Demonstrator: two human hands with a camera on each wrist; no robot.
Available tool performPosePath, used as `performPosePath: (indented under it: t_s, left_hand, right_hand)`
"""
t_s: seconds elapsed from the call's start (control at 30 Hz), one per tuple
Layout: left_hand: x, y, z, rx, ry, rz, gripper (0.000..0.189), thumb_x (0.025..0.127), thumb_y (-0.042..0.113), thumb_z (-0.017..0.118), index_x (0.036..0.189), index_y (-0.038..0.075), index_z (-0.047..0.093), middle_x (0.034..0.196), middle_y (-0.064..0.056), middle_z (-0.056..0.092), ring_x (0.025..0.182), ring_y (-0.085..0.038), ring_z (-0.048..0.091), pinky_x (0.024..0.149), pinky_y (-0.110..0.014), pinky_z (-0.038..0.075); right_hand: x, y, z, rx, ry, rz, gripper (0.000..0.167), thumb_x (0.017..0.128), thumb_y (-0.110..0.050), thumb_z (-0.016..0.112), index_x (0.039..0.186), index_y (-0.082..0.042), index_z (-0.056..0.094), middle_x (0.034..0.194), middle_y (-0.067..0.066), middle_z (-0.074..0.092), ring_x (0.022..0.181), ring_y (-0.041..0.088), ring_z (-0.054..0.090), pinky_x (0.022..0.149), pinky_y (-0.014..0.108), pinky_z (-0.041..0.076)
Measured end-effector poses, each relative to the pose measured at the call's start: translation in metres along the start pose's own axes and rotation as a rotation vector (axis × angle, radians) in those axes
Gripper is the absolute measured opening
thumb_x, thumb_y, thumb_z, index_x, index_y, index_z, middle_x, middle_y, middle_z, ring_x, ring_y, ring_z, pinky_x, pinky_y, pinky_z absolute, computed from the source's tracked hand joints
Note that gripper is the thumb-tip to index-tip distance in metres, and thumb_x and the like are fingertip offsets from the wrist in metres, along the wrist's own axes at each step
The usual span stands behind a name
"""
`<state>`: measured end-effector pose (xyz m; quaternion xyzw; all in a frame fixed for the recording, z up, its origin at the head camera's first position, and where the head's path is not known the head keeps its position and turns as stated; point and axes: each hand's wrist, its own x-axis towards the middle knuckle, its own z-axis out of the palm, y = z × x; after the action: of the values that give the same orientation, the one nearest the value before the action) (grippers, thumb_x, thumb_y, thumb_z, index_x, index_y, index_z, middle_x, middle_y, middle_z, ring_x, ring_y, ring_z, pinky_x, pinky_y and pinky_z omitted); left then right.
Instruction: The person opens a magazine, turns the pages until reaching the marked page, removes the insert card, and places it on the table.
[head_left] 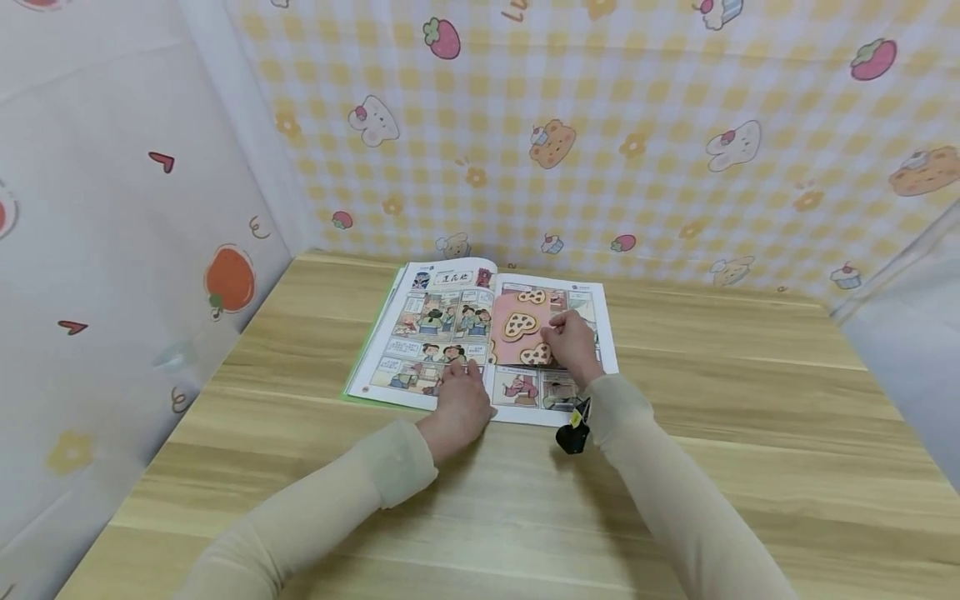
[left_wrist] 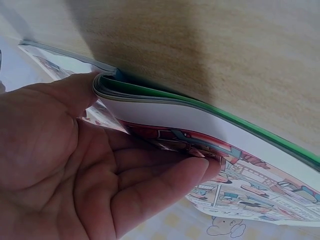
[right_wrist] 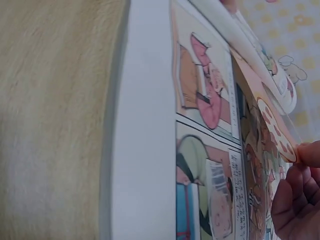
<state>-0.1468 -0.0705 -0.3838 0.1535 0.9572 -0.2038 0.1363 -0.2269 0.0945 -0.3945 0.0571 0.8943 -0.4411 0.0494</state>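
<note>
An open comic book (head_left: 476, 398) lies on the table, its pages full of coloured panels. Near the lower end of the spine, my left hand (head_left: 461, 407) rests on the left page. In the left wrist view its fingers (left_wrist: 160, 192) stretch over the page, with the thumb by the curved spine. A pink card (head_left: 510, 304) printed with heart-shaped cookies is over the right page, beside the spine. My right hand (head_left: 573, 343) pinches the card's right edge between thumb and forefinger. The right wrist view shows the card (right_wrist: 275, 131) tilted above the printed panels.
The wooden table (head_left: 750, 433) extends around the book on both sides. Behind it hangs a yellow checked cloth (head_left: 637, 100) with cartoon prints, and a pale printed cloth (head_left: 127, 275) hangs at the left. A small black device (head_left: 572, 437) sits at the right wrist.
</note>
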Motion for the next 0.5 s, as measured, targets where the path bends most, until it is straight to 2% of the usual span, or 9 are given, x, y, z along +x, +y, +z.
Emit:
performPosePath:
  t_s: [0.17, 0.27, 0.37, 0.5]
  left_hand:
    - [-0.001, 0.0, -0.001, 0.011, 0.003, 0.007, 0.075, 0.094, 0.055, 0.042, 0.141, -0.003, 0.038, 0.142, -0.018, 0.045, 0.129, -0.032, 0.045, 0.102, -0.035, 0.043]
    - [-0.002, 0.0, -0.001, 0.018, 0.01, 0.018, 0.074, 0.094, 0.054, 0.043, 0.14, -0.003, 0.039, 0.143, -0.017, 0.044, 0.129, -0.032, 0.044, 0.104, -0.036, 0.041]
    - [-0.003, 0.0, 0.0, 0.015, 0.029, 0.03, 0.073, 0.094, 0.053, 0.044, 0.139, -0.004, 0.04, 0.141, -0.017, 0.046, 0.128, -0.033, 0.046, 0.103, -0.037, 0.042]
    - [-0.003, -0.002, 0.002, 0.004, 0.039, 0.027, 0.074, 0.093, 0.053, 0.045, 0.138, -0.006, 0.041, 0.14, -0.02, 0.047, 0.127, -0.033, 0.047, 0.102, -0.037, 0.043]
  right_hand:
    - [0.001, 0.003, -0.01, 0.141, -0.039, 0.007, 0.028, 0.096, -0.014, 0.051, 0.119, 0.003, 0.049, 0.097, 0.011, 0.053, 0.072, 0.014, 0.05, 0.061, 0.025, 0.044]
    - [0.002, 0.006, -0.022, 0.229, -0.067, 0.001, 0.03, 0.097, -0.011, 0.049, 0.12, 0.007, 0.048, 0.094, 0.011, 0.056, 0.069, 0.01, 0.054, 0.062, 0.024, 0.049]
    - [0.006, 0.014, -0.041, 0.325, -0.083, 0.008, 0.03, 0.097, -0.008, 0.049, 0.12, 0.011, 0.047, 0.087, 0.007, 0.056, 0.065, 0.006, 0.055, 0.063, 0.02, 0.052]
    - [0.016, 0.032, -0.074, 0.38, -0.074, 0.006, 0.027, 0.097, -0.008, 0.048, 0.115, 0.012, 0.046, 0.076, -0.004, 0.054, 0.061, 0.001, 0.053, 0.061, 0.015, 0.049]
